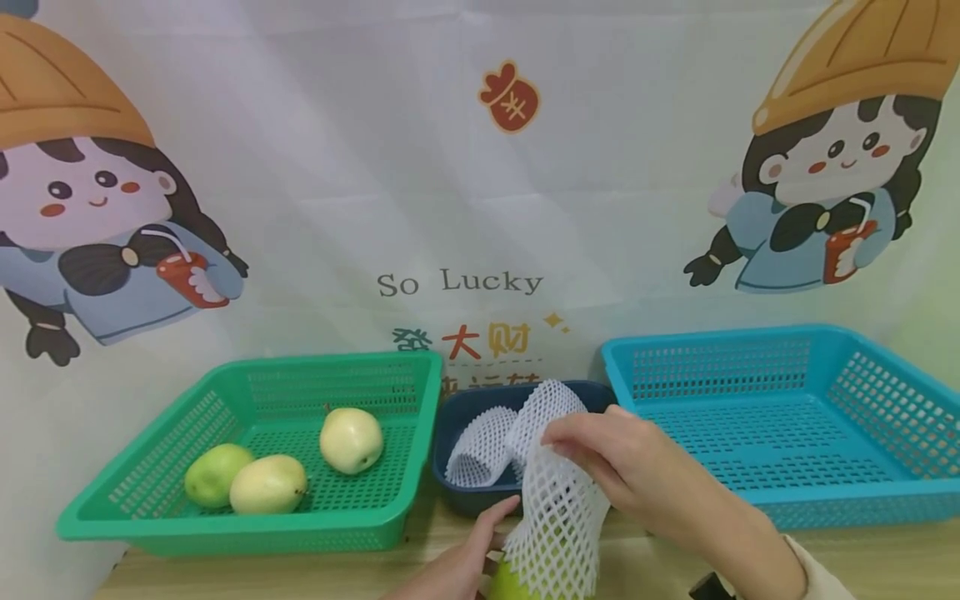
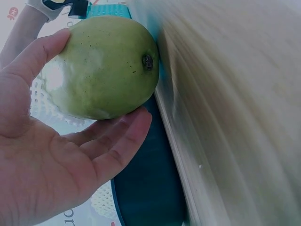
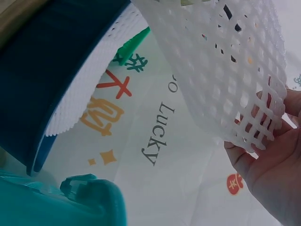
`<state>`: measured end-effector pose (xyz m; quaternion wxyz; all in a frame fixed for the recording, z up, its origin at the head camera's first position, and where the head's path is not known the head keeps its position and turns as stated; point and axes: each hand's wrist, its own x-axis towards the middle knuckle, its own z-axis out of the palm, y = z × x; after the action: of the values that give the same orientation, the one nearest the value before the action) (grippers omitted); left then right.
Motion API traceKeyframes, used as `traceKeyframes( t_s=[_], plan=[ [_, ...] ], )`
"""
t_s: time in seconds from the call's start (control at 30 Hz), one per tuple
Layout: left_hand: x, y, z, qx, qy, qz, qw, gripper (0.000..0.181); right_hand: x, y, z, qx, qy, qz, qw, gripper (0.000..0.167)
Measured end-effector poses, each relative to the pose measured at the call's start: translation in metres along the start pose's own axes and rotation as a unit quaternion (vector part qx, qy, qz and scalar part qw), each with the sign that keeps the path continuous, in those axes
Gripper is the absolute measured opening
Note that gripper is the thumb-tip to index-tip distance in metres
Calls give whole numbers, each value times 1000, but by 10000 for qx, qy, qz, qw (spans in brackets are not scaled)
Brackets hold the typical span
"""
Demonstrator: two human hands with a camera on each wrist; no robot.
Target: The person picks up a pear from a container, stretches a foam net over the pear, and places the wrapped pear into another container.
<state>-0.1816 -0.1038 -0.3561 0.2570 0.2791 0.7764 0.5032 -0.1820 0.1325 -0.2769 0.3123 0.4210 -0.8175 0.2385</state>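
A green pear (image 2: 101, 68) rests in my left hand (image 2: 61, 146), thumb on one side and curled fingers on the other; its blossom end faces the left wrist view. In the head view, a white foam net (image 1: 558, 517) covers the upper part of the pear (image 1: 510, 582), beside my left hand (image 1: 457, 567). My right hand (image 1: 637, 475) pinches the net's top end above the pear. The right wrist view has the net (image 3: 225, 61) stretched out from the fingertips of my right hand (image 3: 273, 160).
A dark blue bin (image 1: 476, 500) behind my hands holds white foam nets (image 1: 480, 446). At the left, a green basket (image 1: 262, 533) contains several pears (image 1: 351, 440). On the right stands a blue basket (image 1: 847, 504). A printed cloth (image 1: 337, 167) hangs behind.
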Motion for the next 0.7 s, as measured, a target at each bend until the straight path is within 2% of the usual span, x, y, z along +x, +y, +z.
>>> traceKeyframes(
  t_s=[0.07, 0.13, 0.27, 0.4, 0.5, 0.57, 0.63, 0.7],
  plan=[
    [-2, -1, -1, 126, -53, 45, 9999, 90, -1, 0, 1, 49, -77, 12, 10000, 20],
    [-4, -4, -2, 207, -99, 86, 9997, 89, -2, 0, 3, 95, -121, -74, 9999, 17],
    [-5, -9, -3, 46, -154, 186, 9997, 90, -4, -2, 7, 309, -200, -205, 9991, 12],
    [-1, -23, -5, 73, -145, -21, 9999, 88, -4, -8, 6, 479, -86, 102, 9988, 23],
    [0, -27, -6, 47, -120, -226, 9997, 84, -4, -13, 3, 486, 154, 444, 9977, 37],
    [-2, -24, -6, -106, -37, -261, 9996, 84, -3, -15, 1, 475, 296, 706, 9959, 47],
    [-5, -14, -5, -435, 132, -236, 9987, 86, -3, -18, 1, 592, 217, 1240, 9903, 55],
    [-8, -8, -4, -553, 313, -58, 9980, 88, -3, -21, 3, 870, -55, 1963, 9767, 64]
  ],
)
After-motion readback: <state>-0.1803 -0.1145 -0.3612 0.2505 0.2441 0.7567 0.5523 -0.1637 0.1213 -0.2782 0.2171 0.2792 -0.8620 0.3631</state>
